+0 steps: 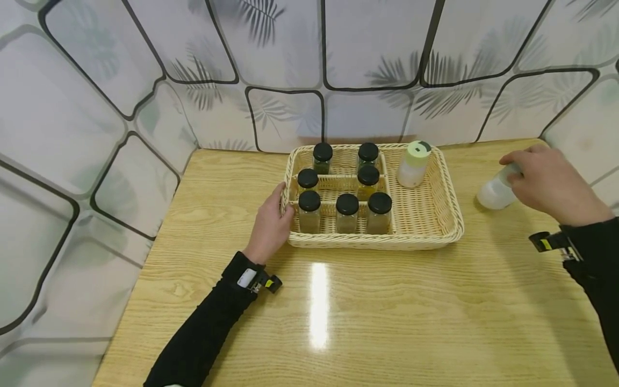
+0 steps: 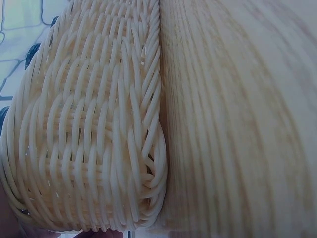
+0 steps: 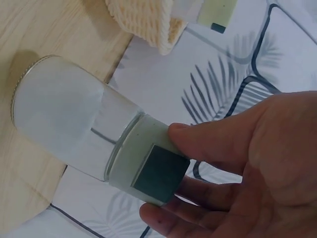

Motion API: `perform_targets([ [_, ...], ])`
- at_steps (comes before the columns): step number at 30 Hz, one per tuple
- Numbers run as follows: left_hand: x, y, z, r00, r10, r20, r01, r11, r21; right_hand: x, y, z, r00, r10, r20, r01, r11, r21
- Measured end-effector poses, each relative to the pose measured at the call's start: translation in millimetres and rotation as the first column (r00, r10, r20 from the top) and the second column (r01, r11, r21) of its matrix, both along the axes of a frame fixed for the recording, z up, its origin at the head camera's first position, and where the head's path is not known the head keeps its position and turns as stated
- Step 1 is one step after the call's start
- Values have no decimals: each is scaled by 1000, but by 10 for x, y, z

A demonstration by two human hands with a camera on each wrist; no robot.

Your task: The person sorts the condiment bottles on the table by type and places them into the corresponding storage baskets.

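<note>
My left hand (image 1: pixel 271 223) grips the left end of a pale wicker basket (image 1: pixel 374 242), its weave filling much of the left wrist view (image 2: pixel 94 124). In my right hand (image 1: pixel 548 180), right of the basket, is a clear seasoning bottle (image 3: pixel 74 114) with white contents. Thumb and fingers pinch its pale green cap (image 3: pixel 141 153), which has a dark square on its side. The bottle is tilted, its base low near the table. A similar green-capped bottle (image 1: pixel 414 165) stands in the basket's right compartment. Several black-lidded glass jars (image 1: pixel 347 215) occupy the divided left part.
The basket sits on a light wood-grain table (image 1: pixel 387 312) towards its back edge. A pale wall covering (image 1: pixel 367 113) with dark outlines and leaf prints rises behind and at the sides. Low wicker dividers (image 1: pixel 333 183) split the basket's left part into rows.
</note>
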State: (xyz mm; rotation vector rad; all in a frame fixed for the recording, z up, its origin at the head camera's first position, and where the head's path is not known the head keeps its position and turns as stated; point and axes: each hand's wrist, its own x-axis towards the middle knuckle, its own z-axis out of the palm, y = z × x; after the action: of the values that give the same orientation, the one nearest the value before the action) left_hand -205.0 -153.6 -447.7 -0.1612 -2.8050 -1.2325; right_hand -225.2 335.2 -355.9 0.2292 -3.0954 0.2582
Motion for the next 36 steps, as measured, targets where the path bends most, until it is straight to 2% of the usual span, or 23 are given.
perform_targets([
  [6, 2, -2, -2, 1000, -1, -1, 1, 1000, 5, 48, -95, 107, 1000, 5, -9, -5, 1000, 13],
  [13, 0, -4, -8, 1000, -1, 3, 1, 1000, 4, 92, -193, 238, 995, 67, -71, -64, 997, 37],
  [29, 6, -6, -7, 1000, -4, -1, 4, 1000, 13, 202, -482, 511, 995, 76, -64, -74, 997, 34],
  [36, 1, 2, 12, 1000, -3, -15, 3, 1000, 16, 245, -639, 585, 990, 130, -60, -130, 991, 15],
])
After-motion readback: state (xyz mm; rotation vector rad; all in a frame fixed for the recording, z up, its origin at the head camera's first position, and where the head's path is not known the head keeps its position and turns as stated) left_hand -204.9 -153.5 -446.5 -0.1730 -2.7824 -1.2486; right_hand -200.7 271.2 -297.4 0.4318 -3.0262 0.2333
